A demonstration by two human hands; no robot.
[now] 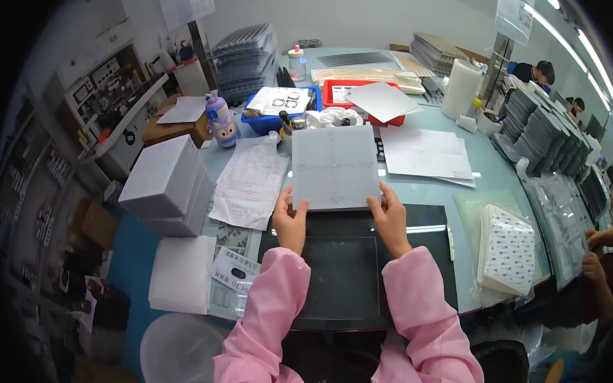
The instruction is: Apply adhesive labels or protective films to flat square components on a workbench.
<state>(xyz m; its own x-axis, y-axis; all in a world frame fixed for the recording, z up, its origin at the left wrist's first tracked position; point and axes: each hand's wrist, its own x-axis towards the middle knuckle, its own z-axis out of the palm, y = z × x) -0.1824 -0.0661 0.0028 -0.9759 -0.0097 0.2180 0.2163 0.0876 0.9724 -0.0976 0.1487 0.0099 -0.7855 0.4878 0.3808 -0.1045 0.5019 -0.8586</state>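
Above the back part of a black work mat (343, 282), I hold a light grey rectangular panel (335, 167) tilted up toward me, with faint crossing lines on its face. My left hand (291, 221) grips its lower left corner, thumb on the front. At the lower right corner my right hand (391, 220) grips in the same way. The fingers behind the panel are partly hidden. I cannot tell whether it is one piece or several thin sheets together. A crumpled handwritten paper (249, 182) lies left of the panel.
At left stand a tall stack of pale sheets (160, 178) and a purple bottle (222, 121). Behind are a blue tray (265, 125) and a red tray (330, 90). White papers (428, 154) and a wrapped pad stack (508, 248) lie right. Another person's hands (594, 252) work at far right.
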